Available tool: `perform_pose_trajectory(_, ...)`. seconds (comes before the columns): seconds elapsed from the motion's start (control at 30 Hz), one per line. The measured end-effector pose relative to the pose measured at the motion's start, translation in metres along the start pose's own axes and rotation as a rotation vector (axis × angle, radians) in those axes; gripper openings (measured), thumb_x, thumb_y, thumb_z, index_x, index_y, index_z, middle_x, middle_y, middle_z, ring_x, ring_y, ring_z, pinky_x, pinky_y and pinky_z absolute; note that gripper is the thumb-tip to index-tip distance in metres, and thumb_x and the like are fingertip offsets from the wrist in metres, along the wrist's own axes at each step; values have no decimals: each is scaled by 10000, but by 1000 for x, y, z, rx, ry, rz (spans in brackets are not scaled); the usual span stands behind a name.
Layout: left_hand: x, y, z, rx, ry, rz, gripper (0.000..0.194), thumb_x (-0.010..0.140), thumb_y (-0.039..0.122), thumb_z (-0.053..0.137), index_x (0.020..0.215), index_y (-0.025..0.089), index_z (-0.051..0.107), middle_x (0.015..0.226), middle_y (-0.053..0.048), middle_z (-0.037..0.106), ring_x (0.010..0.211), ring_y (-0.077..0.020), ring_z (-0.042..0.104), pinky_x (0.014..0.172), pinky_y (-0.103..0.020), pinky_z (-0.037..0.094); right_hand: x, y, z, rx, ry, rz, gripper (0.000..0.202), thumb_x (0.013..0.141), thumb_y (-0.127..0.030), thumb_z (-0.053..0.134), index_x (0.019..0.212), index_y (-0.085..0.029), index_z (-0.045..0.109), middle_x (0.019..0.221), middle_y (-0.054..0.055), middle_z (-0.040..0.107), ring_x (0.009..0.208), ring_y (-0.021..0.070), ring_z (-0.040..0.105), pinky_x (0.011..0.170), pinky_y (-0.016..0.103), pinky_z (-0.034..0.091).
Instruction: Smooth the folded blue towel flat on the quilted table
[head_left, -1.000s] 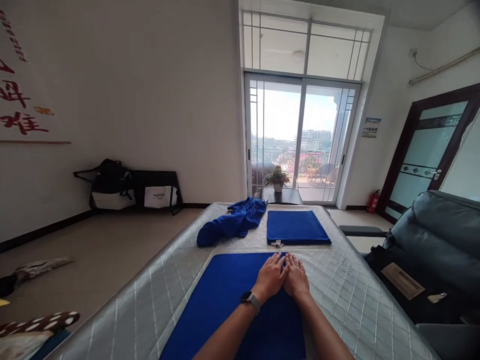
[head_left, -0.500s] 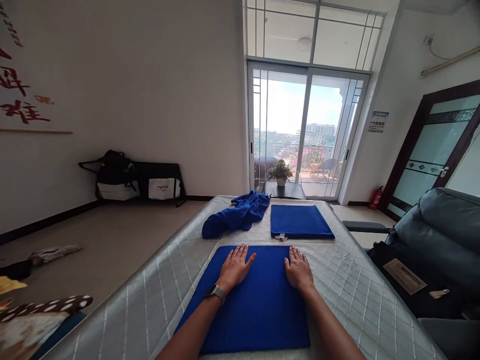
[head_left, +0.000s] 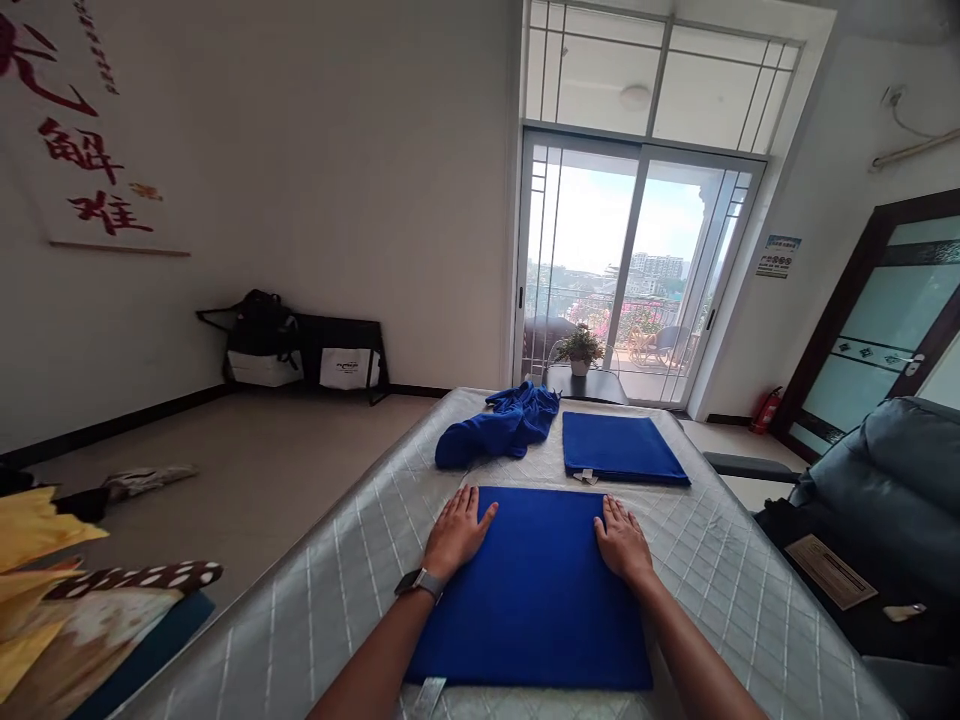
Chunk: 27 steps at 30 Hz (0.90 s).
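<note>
A flat, folded blue cloth [head_left: 536, 595] lies on the mattress [head_left: 352, 560] in front of me, with a white tag [head_left: 429, 696] sticking out at its near left corner. My left hand [head_left: 456, 532] rests flat at the cloth's far left corner, fingers stretched out and thumb apart; a watch is on that wrist. At the far right corner, my right hand [head_left: 624, 540] presses down with its fingers extended. Neither hand grips anything. Beyond them are a second folded blue cloth [head_left: 626, 447] and, left of it, a crumpled blue cloth [head_left: 501, 425].
A dark armchair [head_left: 911, 470] stands right of the mattress, with a black item and a brown card on it. Yellow and spotted fabrics [head_left: 97, 620] are heaped at the left. A potted plant [head_left: 580, 348] sits past the far edge, before the sliding glass doors.
My left hand has shifted left on the cloth, to its edge. The strip that stuck out on the left no longer shows, and a tag shows at the near edge. The view has turned slightly left.
</note>
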<state>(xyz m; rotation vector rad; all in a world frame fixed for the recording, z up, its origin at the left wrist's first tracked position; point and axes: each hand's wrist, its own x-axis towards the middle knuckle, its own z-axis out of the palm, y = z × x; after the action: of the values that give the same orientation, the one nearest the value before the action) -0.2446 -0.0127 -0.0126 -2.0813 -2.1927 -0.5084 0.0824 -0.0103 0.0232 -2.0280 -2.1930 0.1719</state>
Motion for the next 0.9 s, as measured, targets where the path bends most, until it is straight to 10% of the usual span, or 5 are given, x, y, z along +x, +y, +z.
perform_pose_trajectory(0.33,-4,5,-10,-7,8,11,824,959,613,192,1446,-21,395,1530,-251,374,1421,-321,365,1155,-445,267,-25,-13,-19,-53,59,-25,602,977,-323,214,1543,-121,246,1610,59,223,1490,173,136,1200,358,35)
perform_pose_trajectory(0.7,-9,5,-17,-11,137,60,657,993,526,268,1415,68,476,1519,-199,427,1432,-301,350,1169,-500,260,-67,-10,5,-4,-5,-14,672,989,-461,159,1552,-96,178,1624,46,112,1497,190,102,1208,373,48)
perform_pose_trajectory(0.9,-31,65,-33,-138,138,279,537,1020,473,299,1404,157,503,1512,-126,467,1433,-247,355,1183,-476,290,-65,-10,4,36,7,-27,659,989,-434,190,1548,-84,195,1615,78,159,1495,209,116,1206,386,48)
